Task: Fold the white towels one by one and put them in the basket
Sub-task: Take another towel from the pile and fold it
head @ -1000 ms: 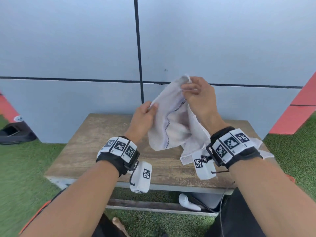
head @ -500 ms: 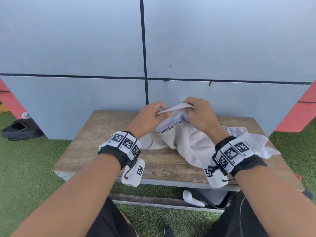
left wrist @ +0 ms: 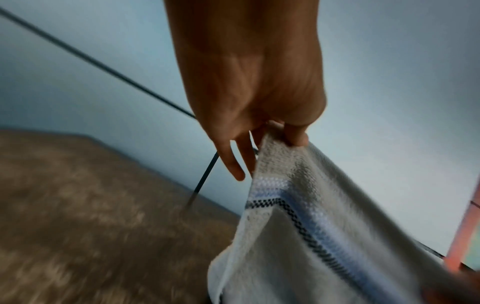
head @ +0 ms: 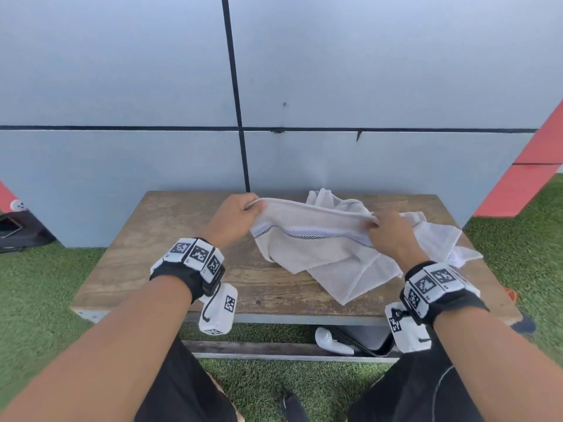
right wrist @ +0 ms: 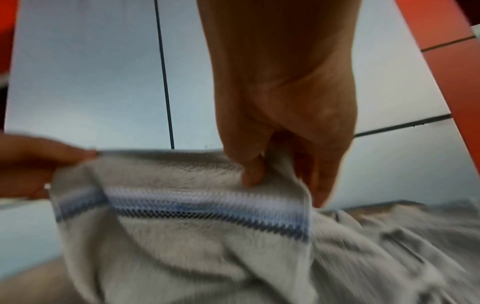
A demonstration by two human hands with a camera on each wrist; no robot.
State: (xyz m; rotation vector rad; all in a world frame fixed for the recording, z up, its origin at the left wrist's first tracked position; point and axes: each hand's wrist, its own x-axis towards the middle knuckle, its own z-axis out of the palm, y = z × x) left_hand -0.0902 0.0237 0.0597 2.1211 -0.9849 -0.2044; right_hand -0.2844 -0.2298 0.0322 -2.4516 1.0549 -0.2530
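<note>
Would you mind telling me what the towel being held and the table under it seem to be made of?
Towel: looks like woven terry cotton, off-white and matte, with a nubby looped pile and a blue-and-black woven stripe.
Table: probably wood or wood-look board, brown and dull, with visible grain streaks.

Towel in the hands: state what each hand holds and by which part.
Both hold one white towel by its top edge, stretched between them: the left hand pinches its left corner, the right hand its right corner. The lower part drapes onto the table.
</note>
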